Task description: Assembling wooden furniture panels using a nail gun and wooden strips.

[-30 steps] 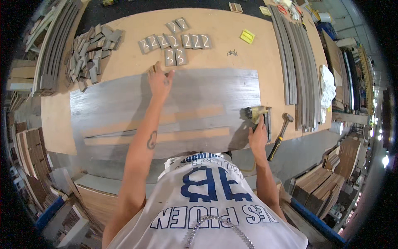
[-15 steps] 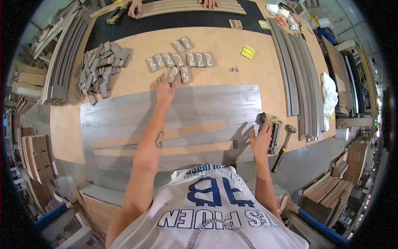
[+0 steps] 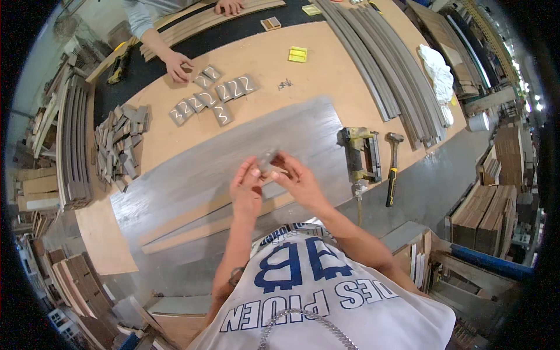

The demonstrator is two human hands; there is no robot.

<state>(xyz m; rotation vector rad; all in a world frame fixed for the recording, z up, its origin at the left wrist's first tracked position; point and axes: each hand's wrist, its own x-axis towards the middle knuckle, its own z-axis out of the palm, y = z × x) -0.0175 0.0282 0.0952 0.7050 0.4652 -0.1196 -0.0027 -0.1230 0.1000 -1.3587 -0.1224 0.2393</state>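
My left hand [image 3: 248, 186] and my right hand [image 3: 296, 179] meet above the grey panel [image 3: 233, 157] and together pinch a small grey wooden tile [image 3: 268, 158]. The panel lies across the plywood workbench [image 3: 256, 61], with light wood strips [image 3: 192, 219] along its near edge. A nail gun [image 3: 359, 153] and a hammer [image 3: 392, 169] lie to the right of my right hand, untouched.
Several grey number tiles [image 3: 213, 96] lie at the far side, where another person's hand [image 3: 178, 65] rests on one. A pile of small grey blocks [image 3: 119, 146] is at the left. Long grey mouldings [image 3: 379, 64] run along the right, beside a yellow pad [image 3: 297, 54].
My left hand drew back from the number tiles with one tile. My right hand left the nail gun and joined it. The view swung so another person's hand shows.
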